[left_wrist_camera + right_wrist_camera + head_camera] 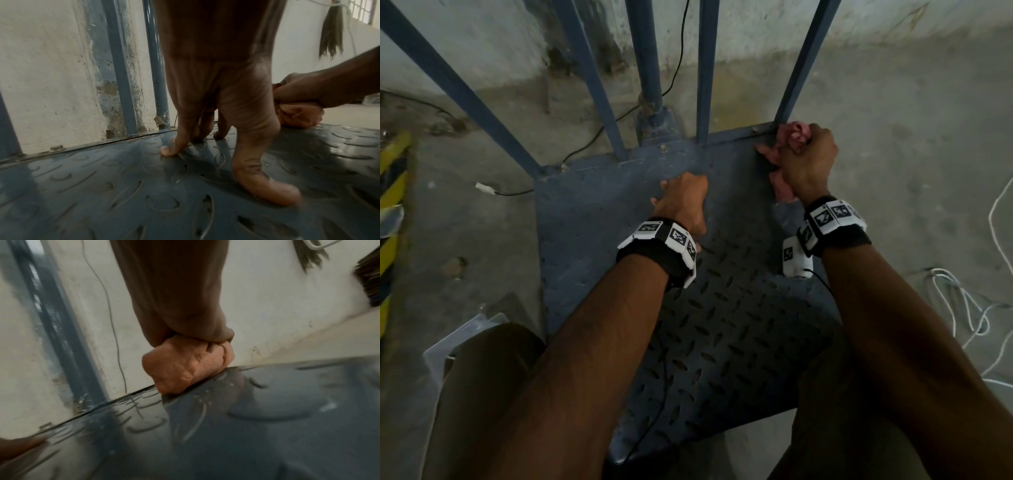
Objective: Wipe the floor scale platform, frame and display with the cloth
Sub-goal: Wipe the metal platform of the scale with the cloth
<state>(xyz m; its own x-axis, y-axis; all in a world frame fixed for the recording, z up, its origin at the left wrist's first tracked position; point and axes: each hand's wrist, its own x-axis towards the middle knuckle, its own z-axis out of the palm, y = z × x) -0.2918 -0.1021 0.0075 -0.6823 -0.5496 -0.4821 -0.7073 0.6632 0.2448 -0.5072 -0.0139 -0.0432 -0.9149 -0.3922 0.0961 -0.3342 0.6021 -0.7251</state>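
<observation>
Here the right hand point(806, 161) has its fingers point(216, 335) curled tight round one bunched pink cloth point(796, 133), pressing it onto the far right corner of the blue platform point(722, 325). Just beyond those fingers one frame bar point(803, 68) rises, its long axis running up and away; four slanted bars and one round post point(645, 61) show in all. The right hand is much the nearer to that bar. The left hand point(681, 205) holds nothing; its spread fingers point(170, 150) are propped on the platform, well to the left of the cloth. No display is visible.
</observation>
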